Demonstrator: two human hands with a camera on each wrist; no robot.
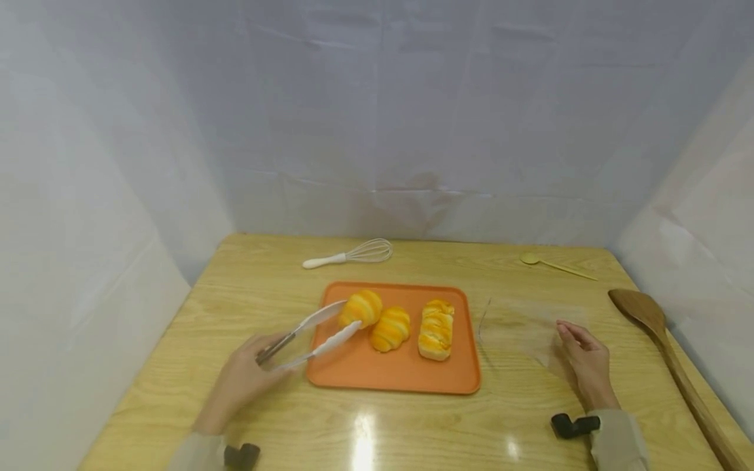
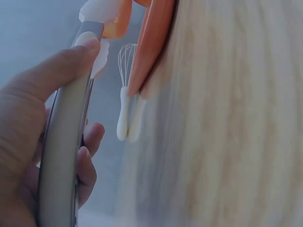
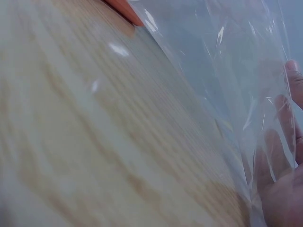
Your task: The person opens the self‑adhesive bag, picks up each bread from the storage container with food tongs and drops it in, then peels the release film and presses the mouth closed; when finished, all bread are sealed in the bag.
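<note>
My left hand (image 1: 244, 374) grips a pair of tongs (image 1: 337, 339) with metal handles and white ends. Between those ends lies a striped yellow croissant-shaped bread (image 1: 364, 307); whether they squeeze it I cannot tell. In the left wrist view, the thumb presses along the handle of the tongs (image 2: 64, 142). A second croissant-shaped bread (image 1: 391, 329) and an oblong bread (image 1: 436, 330) rest on the orange tray (image 1: 391, 381). Right of the tray, my right hand (image 1: 591, 366) pinches the edge of a clear plastic bag (image 3: 227, 61), and several fingers show through the film.
Behind the tray lies a white whisk (image 1: 347, 255). A small yellow spoon (image 1: 531, 258) is at the back right. Along the table's right edge stretches a long wooden spatula (image 1: 671, 356). White sheeting (image 1: 377, 131) walls in the back and both sides.
</note>
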